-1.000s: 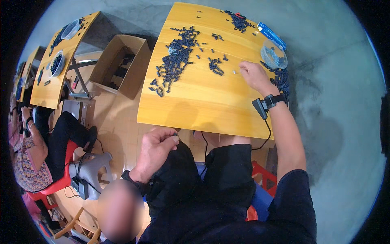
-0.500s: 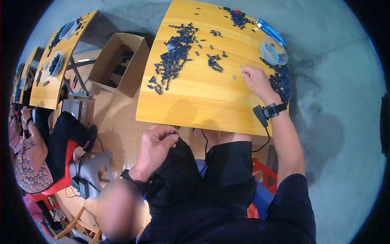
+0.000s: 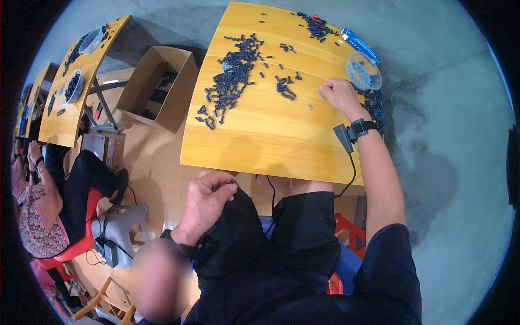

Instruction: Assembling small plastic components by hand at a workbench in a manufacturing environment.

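Note:
My left hand (image 3: 208, 197) is over my lap, just off the table's near edge. Its thumb and forefinger pinch a small dark piece (image 3: 233, 182), mostly hidden by the fingers. Above the right part of the yellow wooden table (image 3: 260, 141), my right hand (image 3: 342, 97) is closed, with a small pale blue piece (image 3: 322, 95) at its fingertips. Another small pale piece (image 3: 310, 106) lies alone on the wood nearby. Left of that hand is a small cluster of short black tubular parts (image 3: 284, 88). A larger heap of the same black parts (image 3: 232, 81) spreads along the table's left side.
A clear tub (image 3: 364, 73) with light blue bits stands at the right edge, beside more black parts (image 3: 374, 111). A blue box (image 3: 361, 46) and a far black pile (image 3: 317, 27) lie beyond. An open cardboard box (image 3: 160, 86) is left; another person (image 3: 46, 211) sits farther left.
My right hand has shifted slightly left and nearer, and its wrist has turned; the pale piece at its fingertips has moved a little nearer. My left hand keeps its pinch.

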Demonstrator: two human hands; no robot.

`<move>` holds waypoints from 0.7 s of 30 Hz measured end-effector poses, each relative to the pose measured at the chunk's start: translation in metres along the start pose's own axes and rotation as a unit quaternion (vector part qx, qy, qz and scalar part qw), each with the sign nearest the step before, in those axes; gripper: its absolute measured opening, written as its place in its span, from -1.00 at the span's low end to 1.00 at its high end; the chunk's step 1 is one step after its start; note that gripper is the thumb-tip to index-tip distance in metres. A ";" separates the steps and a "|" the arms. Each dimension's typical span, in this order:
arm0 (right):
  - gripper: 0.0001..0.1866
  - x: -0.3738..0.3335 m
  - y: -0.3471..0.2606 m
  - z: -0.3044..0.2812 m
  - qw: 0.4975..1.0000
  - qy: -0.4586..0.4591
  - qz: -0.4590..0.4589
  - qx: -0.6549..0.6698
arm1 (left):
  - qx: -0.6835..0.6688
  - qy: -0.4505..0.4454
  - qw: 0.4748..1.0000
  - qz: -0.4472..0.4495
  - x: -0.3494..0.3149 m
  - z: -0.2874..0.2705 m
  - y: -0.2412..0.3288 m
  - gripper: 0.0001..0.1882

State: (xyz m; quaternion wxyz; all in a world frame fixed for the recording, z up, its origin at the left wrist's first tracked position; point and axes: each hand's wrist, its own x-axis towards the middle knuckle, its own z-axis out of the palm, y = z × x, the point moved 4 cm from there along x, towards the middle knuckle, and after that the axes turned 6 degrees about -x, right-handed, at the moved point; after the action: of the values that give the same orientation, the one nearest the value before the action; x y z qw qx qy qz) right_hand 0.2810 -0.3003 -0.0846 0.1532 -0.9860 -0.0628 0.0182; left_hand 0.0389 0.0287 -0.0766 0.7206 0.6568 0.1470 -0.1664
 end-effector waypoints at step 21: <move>-0.85 0.009 0.016 0.015 0.997 -0.047 0.004 0.068 | -0.012 -0.008 1.000 0.012 0.001 0.002 0.000 -0.86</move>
State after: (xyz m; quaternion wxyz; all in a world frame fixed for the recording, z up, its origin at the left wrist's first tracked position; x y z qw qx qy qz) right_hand 0.2912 -0.3096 -0.1035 0.2166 -0.9716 -0.0649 0.0698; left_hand 0.0400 0.0266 -0.0768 0.7315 0.6485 0.1354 -0.1612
